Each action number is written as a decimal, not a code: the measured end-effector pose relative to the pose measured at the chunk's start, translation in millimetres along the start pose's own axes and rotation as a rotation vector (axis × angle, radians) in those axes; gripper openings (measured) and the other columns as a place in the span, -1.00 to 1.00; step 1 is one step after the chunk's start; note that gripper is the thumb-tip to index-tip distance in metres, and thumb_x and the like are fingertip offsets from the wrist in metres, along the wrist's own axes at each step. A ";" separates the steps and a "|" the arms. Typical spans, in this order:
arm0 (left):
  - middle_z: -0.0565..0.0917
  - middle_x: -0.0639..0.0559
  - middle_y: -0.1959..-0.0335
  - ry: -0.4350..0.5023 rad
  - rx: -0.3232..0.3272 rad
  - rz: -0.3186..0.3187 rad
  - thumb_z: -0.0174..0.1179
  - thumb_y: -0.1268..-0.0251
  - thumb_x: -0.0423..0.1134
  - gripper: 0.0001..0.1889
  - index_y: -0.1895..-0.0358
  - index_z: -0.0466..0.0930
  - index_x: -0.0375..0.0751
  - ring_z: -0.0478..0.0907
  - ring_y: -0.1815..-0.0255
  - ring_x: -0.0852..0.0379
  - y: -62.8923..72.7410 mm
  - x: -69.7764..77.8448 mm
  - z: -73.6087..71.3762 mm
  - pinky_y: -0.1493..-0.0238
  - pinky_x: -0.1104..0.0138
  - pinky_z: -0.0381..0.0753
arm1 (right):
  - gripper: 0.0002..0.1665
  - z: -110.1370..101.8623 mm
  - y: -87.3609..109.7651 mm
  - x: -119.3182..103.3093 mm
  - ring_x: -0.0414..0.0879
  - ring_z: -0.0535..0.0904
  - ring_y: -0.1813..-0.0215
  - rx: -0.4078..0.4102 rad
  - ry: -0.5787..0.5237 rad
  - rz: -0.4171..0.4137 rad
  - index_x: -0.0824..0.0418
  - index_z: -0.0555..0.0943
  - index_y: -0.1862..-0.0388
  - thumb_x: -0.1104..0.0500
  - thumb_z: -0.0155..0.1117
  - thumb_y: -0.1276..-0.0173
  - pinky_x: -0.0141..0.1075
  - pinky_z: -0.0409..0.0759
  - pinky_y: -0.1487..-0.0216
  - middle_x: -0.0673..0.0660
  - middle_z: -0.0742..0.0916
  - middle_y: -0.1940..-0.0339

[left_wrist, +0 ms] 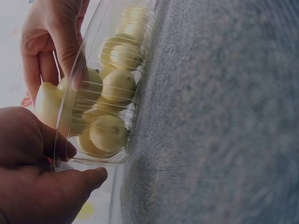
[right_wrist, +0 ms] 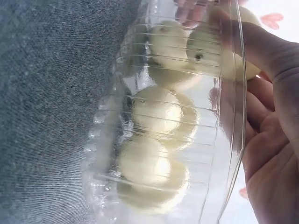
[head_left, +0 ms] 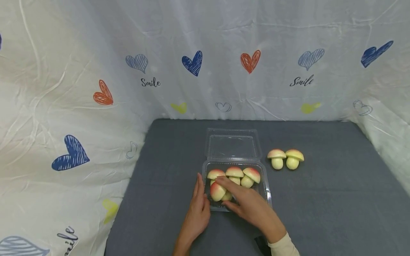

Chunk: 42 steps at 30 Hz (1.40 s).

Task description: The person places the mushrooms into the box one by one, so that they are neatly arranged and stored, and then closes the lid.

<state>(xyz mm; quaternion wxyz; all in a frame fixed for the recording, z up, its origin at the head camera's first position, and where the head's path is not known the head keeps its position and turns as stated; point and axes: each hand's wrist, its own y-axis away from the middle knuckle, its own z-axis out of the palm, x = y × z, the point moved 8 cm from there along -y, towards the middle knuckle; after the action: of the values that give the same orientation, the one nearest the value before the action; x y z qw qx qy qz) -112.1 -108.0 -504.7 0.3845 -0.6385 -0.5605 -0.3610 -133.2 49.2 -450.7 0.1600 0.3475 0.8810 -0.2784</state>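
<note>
A clear plastic clamshell box [head_left: 269, 193] stands with its lid [head_left: 233, 146] folded back. Inside, three artificial mushrooms form a back row: a left one [head_left: 216, 173], a middle one [head_left: 235, 172] and a right one [head_left: 251, 174]. They are pale yellow with reddish caps. In front of the row, my right hand [head_left: 253, 206] holds another mushroom [head_left: 217, 192] between thumb and fingers, tilted on its side. Along the box's left wall lies my left hand [head_left: 196, 213], its fingers extended and its thumb by the near-left corner. Clear plastic covers my right thumb [left_wrist: 74, 65] in the left wrist view.
Two more mushrooms, one [head_left: 277, 158] beside the other [head_left: 293, 158], stand on the grey cloth [head_left: 326, 206] right of the box. A white curtain [head_left: 205, 28] printed with hearts hangs behind the table and along its sides.
</note>
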 end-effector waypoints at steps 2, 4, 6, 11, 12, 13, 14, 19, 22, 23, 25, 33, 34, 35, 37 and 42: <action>-0.18 -0.24 -0.76 0.012 -0.001 0.004 -0.16 -0.62 -0.55 -0.17 -0.75 -0.37 -0.08 0.02 -0.69 -0.13 -0.4 0.3 -0.3 -0.44 0.02 0.35 | 0.02 1.7 -0.9 -0.3 -0.23 0.75 0.04 -0.021 -0.007 0.000 -0.05 0.44 -0.60 0.15 0.70 -0.18 -0.23 0.71 0.09 -0.08 0.65 -0.42; -0.17 -0.25 -0.76 0.018 -0.001 0.008 -0.17 -0.61 -0.55 -0.17 -0.75 -0.36 -0.08 0.05 -0.68 -0.13 -0.5 0.6 -0.6 -0.43 0.00 0.36 | 0.01 2.7 -1.5 -0.7 -0.21 0.74 -0.03 -0.036 -0.009 -0.003 -0.04 0.43 -0.61 0.15 0.69 -0.20 -0.23 0.71 0.05 -0.07 0.64 -0.44; -0.17 -0.25 -0.76 0.023 -0.004 0.006 -0.17 -0.62 -0.56 -0.18 -0.75 -0.36 -0.09 0.09 -0.67 -0.12 -0.6 0.3 -0.6 -0.40 0.02 0.36 | 0.01 3.4 -2.0 -1.4 -0.20 0.74 -0.06 -0.046 -0.005 -0.012 -0.02 0.43 -0.61 0.15 0.69 -0.20 -0.23 0.71 0.04 -0.06 0.64 -0.45; -0.16 -0.24 -0.76 0.029 -0.004 0.001 -0.18 -0.63 -0.55 -0.19 -0.75 -0.35 -0.10 0.17 -0.63 -0.10 -0.9 -0.7 -0.4 -0.36 0.04 0.38 | -0.03 3.0 -4.4 -3.4 -0.21 0.75 0.06 -0.052 0.022 -0.029 0.02 0.48 -0.57 0.14 0.70 -0.18 -0.22 0.70 0.11 -0.05 0.70 -0.36; -0.16 -0.25 -0.76 0.028 -0.003 0.001 -0.18 -0.63 -0.55 -0.19 -0.75 -0.35 -0.10 0.18 -0.62 -0.10 -0.9 -0.8 -0.4 -0.36 0.03 0.39 | -0.04 3.3 -5.0 -3.3 -0.22 0.74 0.09 -0.057 0.022 -0.026 0.02 0.48 -0.56 0.14 0.70 -0.18 -0.22 0.70 0.13 -0.04 0.71 -0.34; -0.15 -0.25 -0.76 0.026 0.000 0.002 -0.17 -0.63 -0.55 -0.19 -0.75 -0.35 -0.11 0.18 -0.63 -0.10 -0.8 -1.0 -0.4 -0.37 0.02 0.39 | -0.04 3.8 -5.4 -3.0 -0.22 0.74 0.14 -0.064 0.018 -0.021 0.01 0.49 -0.56 0.14 0.70 -0.18 -0.23 0.70 0.16 -0.05 0.72 -0.32; -0.15 -0.25 -0.76 0.024 0.002 0.004 -0.17 -0.63 -0.55 -0.19 -0.75 -0.34 -0.11 0.16 -0.64 -0.10 -0.7 -1.0 -0.5 -0.39 -0.01 0.39 | -0.05 4.3 -6.0 -2.8 -0.22 0.74 0.16 -0.072 0.013 -0.014 0.00 0.48 -0.56 0.14 0.69 -0.19 -0.23 0.70 0.17 -0.05 0.73 -0.31; -0.14 -0.27 -0.76 0.029 0.004 0.010 -0.16 -0.63 -0.55 -0.19 -0.75 -0.34 -0.14 0.11 -0.66 -0.14 -0.7 -1.6 -0.1 -0.42 -0.08 0.37 | -0.08 7.3 -6.9 -1.6 -0.23 0.73 0.22 -0.100 0.012 0.014 -0.06 0.48 -0.56 0.09 0.67 -0.23 -0.23 0.69 0.20 -0.09 0.74 -0.28; -0.15 -0.27 -0.76 0.039 0.001 0.014 -0.17 -0.62 -0.56 -0.19 -0.75 -0.34 -0.14 0.11 -0.67 -0.17 -0.9 -1.6 0.3 -0.42 -0.10 0.37 | -0.11 8.5 -7.0 -1.8 -0.24 0.73 0.25 -0.098 0.024 0.015 -0.07 0.50 -0.55 0.06 0.66 -0.25 -0.23 0.69 0.21 -0.10 0.74 -0.27; -0.15 -0.27 -0.76 0.042 -0.002 0.015 -0.17 -0.62 -0.56 -0.19 -0.75 -0.34 -0.14 0.10 -0.67 -0.19 -1.1 -1.8 0.5 -0.42 -0.10 0.38 | -0.11 8.9 -7.1 -1.8 -0.24 0.72 0.26 -0.096 0.025 0.015 -0.07 0.50 -0.54 0.06 0.65 -0.25 -0.23 0.69 0.22 -0.10 0.74 -0.26; -0.16 -0.28 -0.76 0.045 -0.003 0.018 -0.17 -0.62 -0.57 -0.19 -0.75 -0.34 -0.15 0.10 -0.67 -0.19 -1.1 -1.6 0.5 -0.42 -0.11 0.37 | -0.12 9.2 -7.4 -1.8 -0.24 0.72 0.27 -0.092 0.030 0.012 -0.07 0.50 -0.54 0.05 0.64 -0.26 -0.24 0.69 0.23 -0.10 0.74 -0.28; -0.13 -0.25 -0.76 0.021 0.005 0.006 -0.14 -0.58 -0.58 -0.20 -0.74 -0.28 -0.26 0.03 -0.69 -0.10 -1.0 -0.8 -1.6 -0.54 0.02 0.24 | -0.14 11.2 -7.2 -2.4 -0.22 0.76 0.19 -0.062 0.038 -0.015 -0.03 0.53 -0.53 0.05 0.65 -0.24 -0.22 0.71 0.18 -0.08 0.72 -0.34; -0.13 -0.24 -0.76 0.017 0.006 0.005 -0.13 -0.56 -0.58 -0.20 -0.74 -0.27 -0.27 0.01 -0.69 -0.08 -0.9 -0.4 -1.9 -0.56 0.08 0.20 | -0.14 11.3 -7.0 -2.7 -0.21 0.76 0.21 -0.057 0.037 -0.018 -0.03 0.54 -0.52 0.05 0.65 -0.24 -0.22 0.71 0.20 -0.08 0.72 -0.34; -0.13 -0.24 -0.76 0.014 0.008 0.005 -0.12 -0.55 -0.58 -0.19 -0.74 -0.27 -0.27 0.01 -0.69 -0.07 -0.9 -0.3 -2.0 -0.57 0.14 0.16 | -0.15 11.7 -6.9 -2.9 -0.21 0.77 0.19 -0.056 0.035 -0.021 -0.03 0.55 -0.52 0.05 0.65 -0.24 -0.22 0.71 0.18 -0.07 0.72 -0.35; -0.13 -0.23 -0.76 0.012 0.009 0.007 -0.11 -0.52 -0.58 -0.17 -0.74 -0.26 -0.28 -0.02 -0.70 -0.06 -1.0 -0.2 -2.1 -0.59 0.22 0.08 | -0.16 12.7 -6.8 -3.3 -0.18 0.78 0.10 -0.050 0.036 -0.032 -0.01 0.56 -0.51 0.04 0.64 -0.25 -0.21 0.72 0.14 -0.06 0.71 -0.37; -0.13 -0.22 -0.76 0.007 0.013 0.005 -0.09 -0.48 -0.57 -0.16 -0.74 -0.25 -0.28 -0.08 -0.72 -0.05 -1.3 0.2 -2.0 -0.61 0.23 0.00 | -0.21 15.0 -7.2 -3.8 -0.16 0.76 -0.09 -0.048 0.041 -0.044 0.00 0.59 -0.49 0.04 0.62 -0.27 -0.20 0.71 0.00 -0.07 0.69 -0.40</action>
<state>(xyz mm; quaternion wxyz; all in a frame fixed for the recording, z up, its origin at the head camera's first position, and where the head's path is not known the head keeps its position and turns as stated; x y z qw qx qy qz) -113.4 -109.7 -503.5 0.3916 -0.6361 -0.5598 -0.3587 -134.2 33.8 -458.1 0.1441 0.3295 0.8980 -0.2536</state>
